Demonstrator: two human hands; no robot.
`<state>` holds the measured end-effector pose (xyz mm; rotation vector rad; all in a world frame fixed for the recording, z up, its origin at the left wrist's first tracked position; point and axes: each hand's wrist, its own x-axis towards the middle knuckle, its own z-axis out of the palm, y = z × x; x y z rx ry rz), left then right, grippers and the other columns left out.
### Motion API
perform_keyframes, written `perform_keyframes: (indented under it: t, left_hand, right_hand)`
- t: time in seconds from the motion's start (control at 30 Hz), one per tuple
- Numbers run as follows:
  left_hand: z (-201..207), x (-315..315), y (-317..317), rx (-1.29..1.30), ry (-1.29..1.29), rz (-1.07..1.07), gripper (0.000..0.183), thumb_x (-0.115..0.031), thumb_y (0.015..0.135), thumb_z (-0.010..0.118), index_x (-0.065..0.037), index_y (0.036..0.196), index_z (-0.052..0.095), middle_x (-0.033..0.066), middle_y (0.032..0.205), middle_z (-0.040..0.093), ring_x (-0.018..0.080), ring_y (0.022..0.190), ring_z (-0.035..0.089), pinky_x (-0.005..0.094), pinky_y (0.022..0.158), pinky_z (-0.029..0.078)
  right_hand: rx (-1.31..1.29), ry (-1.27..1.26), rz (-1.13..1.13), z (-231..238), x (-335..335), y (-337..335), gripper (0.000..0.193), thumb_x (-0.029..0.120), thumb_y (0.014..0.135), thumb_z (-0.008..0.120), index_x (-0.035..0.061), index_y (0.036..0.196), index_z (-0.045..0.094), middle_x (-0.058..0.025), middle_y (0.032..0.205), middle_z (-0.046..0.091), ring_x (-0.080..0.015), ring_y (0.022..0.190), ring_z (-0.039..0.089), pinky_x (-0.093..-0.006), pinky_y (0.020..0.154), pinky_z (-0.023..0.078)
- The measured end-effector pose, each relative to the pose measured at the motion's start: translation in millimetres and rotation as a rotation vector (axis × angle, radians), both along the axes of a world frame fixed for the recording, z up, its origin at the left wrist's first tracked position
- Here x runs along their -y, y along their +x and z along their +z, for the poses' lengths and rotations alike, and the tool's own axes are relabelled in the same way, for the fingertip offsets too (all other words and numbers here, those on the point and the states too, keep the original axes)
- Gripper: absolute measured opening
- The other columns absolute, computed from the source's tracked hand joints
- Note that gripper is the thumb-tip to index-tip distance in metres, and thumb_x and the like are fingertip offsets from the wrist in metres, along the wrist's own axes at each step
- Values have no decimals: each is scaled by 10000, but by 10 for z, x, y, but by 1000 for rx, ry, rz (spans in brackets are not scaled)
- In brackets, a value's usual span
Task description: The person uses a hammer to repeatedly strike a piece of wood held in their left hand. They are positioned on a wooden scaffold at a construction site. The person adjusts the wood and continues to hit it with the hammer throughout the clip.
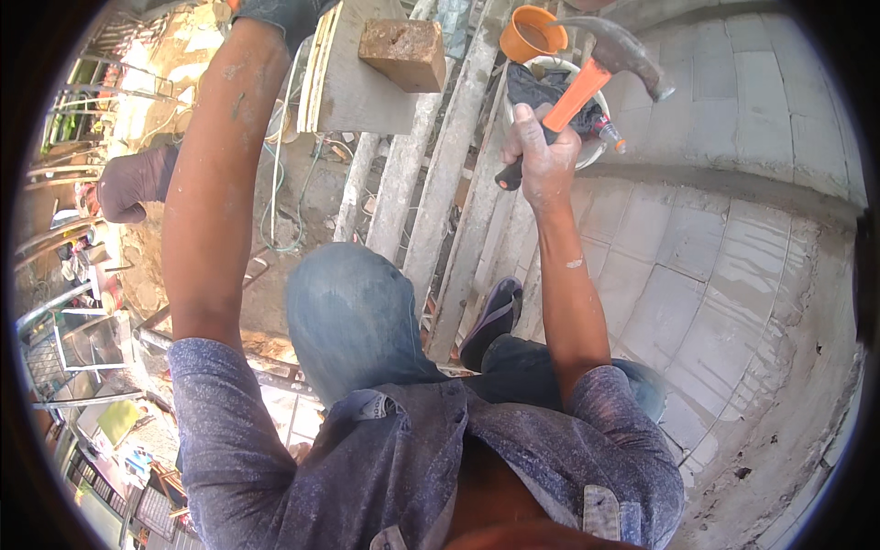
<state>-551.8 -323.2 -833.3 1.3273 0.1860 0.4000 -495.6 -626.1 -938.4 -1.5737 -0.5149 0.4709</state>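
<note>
Nearest: denim knee, one sandalled foot over long grey beams.

Beyond the knee, right hand wrapped round the grip end of a claw hammer, held up in front of a white bucket. Thumb lies along the handle. Hammer probably head-heavy, stiff, hard to damage; dark grip looks the surest hold, low down for swing, nearer the head for control. Dust on the skin might make it slip a little.

Farther out, pale boards in a stack, a brown block on top. Boards look stiff, likely awkward for one hand; best taken by the edges. Block seems solid, fair weight, to be gripped across its sides.

Left hand, dark-gloved, at the boards' far-left corner. Upper frame cuts it off; cannot tell whether the fingers are closed on anything.

Orange bucket beyond the white one; its contents unclear. Dark plastic hides most of the white bucket's inside. Block: wood or brick, can't settle. Co-worker off left, hands not made out.
</note>
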Motion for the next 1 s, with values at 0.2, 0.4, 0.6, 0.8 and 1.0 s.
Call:
perform_keyframes:
  t: [0.2, 0.4, 0.6, 0.8, 1.0]
  left_hand:
    - [-607, 394, -156, -255, 68, 141, 444, -431, 1000, 642, -49, 777, 682, -13, 504, 416, 78, 509, 410, 258, 525, 290]
    - [-1077, 247, 66, -114, 51, 27, 373, -399, 1039, 588, -62, 988, 739, -10, 741, 644, 70, 610, 555, 266, 544, 440]
    - [-1428, 78, 529, 25, 187, 122, 333, -305, 1049, 574, -19, 1090, 738, 38, 947, 729, 109, 837, 646, 294, 742, 530]
    - [-1306, 239, 563, 92, -341, -292, 312, -297, 1034, 589, -23, 1101, 722, 60, 915, 725, 161, 744, 668, 316, 670, 549]
    - [-979, 612, 693, -69, -37, -192, 321, -270, 973, 661, -11, 1148, 734, -1, 744, 648, 103, 686, 591, 249, 627, 479]
  right_hand:
    - [520, 630, -440, 1147, 4, -156, 259, 104, 1040, 521, 7, 800, 525, -108, 782, 581, -160, 545, 579, -342, 526, 516]
    - [442, -262, 53, 1888, 192, 163, 244, 181, 1002, 628, 72, 789, 583, -1, 698, 545, -81, 562, 482, -271, 519, 407]
    - [485, -421, 307, 276, 122, -154, 347, 342, 975, 658, -5, 970, 653, -105, 731, 620, -193, 713, 618, -361, 696, 496]
    - [553, -408, 334, 0, 101, -298, 354, 368, 1018, 597, 15, 1040, 594, -197, 749, 622, -337, 711, 658, -418, 673, 495]
    - [645, -485, 245, -246, 201, -142, 347, 370, 1026, 588, 25, 1054, 565, -216, 771, 623, -431, 728, 641, -464, 669, 492]
